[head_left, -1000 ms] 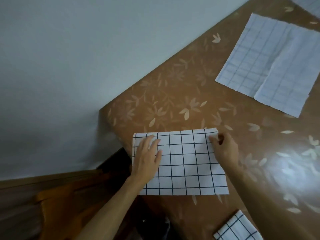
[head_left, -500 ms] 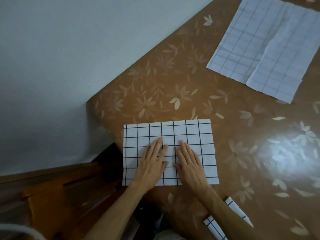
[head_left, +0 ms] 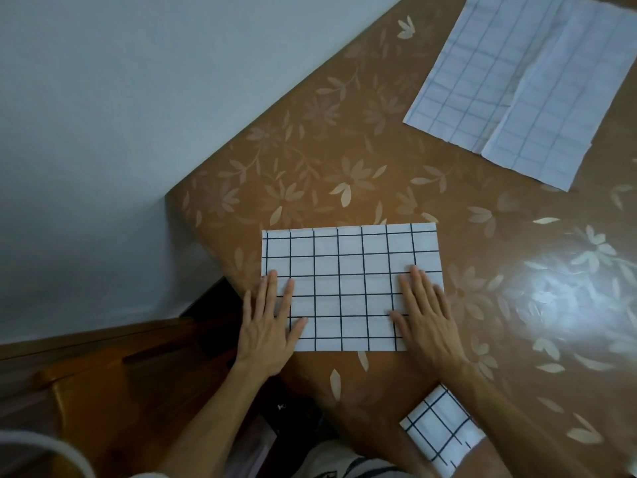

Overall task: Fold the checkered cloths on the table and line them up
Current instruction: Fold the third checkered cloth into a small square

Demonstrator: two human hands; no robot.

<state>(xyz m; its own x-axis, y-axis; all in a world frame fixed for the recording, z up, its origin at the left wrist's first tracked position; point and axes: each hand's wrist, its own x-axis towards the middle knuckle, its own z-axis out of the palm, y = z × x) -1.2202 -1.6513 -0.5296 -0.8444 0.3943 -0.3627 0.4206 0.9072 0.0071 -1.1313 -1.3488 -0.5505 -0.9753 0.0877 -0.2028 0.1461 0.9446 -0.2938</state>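
1. A checkered cloth [head_left: 351, 288], white with dark lines, lies flat on the brown flower table [head_left: 344, 150], near its front edge.
2. The left hand [head_left: 269, 326] lies flat on the left side of this cloth. Its fingers are straight and a little spread. Part of the hand sticks out past the cloth's left edge.
3. The right hand [head_left: 424, 315] lies flat on the right side of the cloth. Its fingers are straight and close together, with the thumb out to the side.
4. A small folded cloth [head_left: 441, 432] sits at the front edge of the table, partly under the right arm.
5. A big open cloth [head_left: 517, 81] lies far back on the right, well apart from the hands.
6. A wooden chair [head_left: 103, 391] stands left of the table.
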